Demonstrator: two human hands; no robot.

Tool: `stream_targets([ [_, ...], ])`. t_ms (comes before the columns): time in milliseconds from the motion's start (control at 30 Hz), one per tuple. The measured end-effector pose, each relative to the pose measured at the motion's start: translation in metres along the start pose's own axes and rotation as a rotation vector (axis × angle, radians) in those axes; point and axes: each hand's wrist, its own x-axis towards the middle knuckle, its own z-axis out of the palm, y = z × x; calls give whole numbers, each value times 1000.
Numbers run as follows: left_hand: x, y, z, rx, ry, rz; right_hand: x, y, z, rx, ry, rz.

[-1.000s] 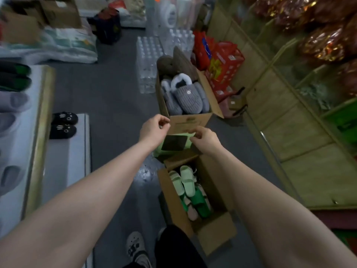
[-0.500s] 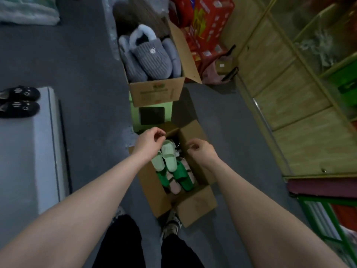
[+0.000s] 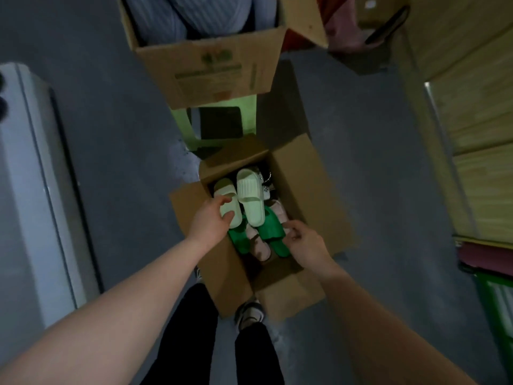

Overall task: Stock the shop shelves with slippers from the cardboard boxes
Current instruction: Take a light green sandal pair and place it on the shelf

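An open cardboard box (image 3: 313, 179) on the floor in front of my feet holds pale green, dark green and pink slide slippers. My left hand (image 3: 208, 220) grips the left pale green slipper (image 3: 230, 209), fingers over its top and thumb under its near end. A second pale green slipper (image 3: 251, 195) lies beside it. My right hand (image 3: 301, 241) has its fingers curled on the edge of a dark green slipper (image 3: 270, 227). A pink slipper (image 3: 259, 247) lies between the dark green ones.
A second cardboard box (image 3: 211, 68) with grey fleece slippers (image 3: 191, 15) sits on a pale green stool (image 3: 191, 129) just beyond. A white shelf base (image 3: 30, 173) runs along the left, wooden shelving (image 3: 477, 107) along the right. My feet (image 3: 251, 312) stand against the near box.
My view has tilted further down and closer to the near box. Both hands dropped into it: the left took hold of a pale green slipper, the right reached the dark green one.
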Motion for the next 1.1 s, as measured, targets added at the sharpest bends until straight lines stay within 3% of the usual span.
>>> stream_targets([
  [200,86,-60,45,58,-71,-93,88,35,56,-118,-92,-21],
  [400,170,-113,89,164,-111,-99,178,57,95,30,-98,141],
  [567,238,-150,120,288,-131,-43,261,63,122,16,-79,98],
  [667,271,-160,134,332,-140,-35,306,63,136,35,-3,40],
  [800,303,-170,149,352,-150,-93,333,63,153,-217,185,-202],
  [833,309,-173,151,357,-165,-100,335,61,158,-212,117,-232],
  [900,318,-179,154,368,-192,-111,342,65,165,-341,165,-275],
  [967,323,-183,158,375,-212,-139,342,57,164,-395,96,-176],
  [1100,326,-185,159,350,-217,-185,344,57,163,111,4,151],
])
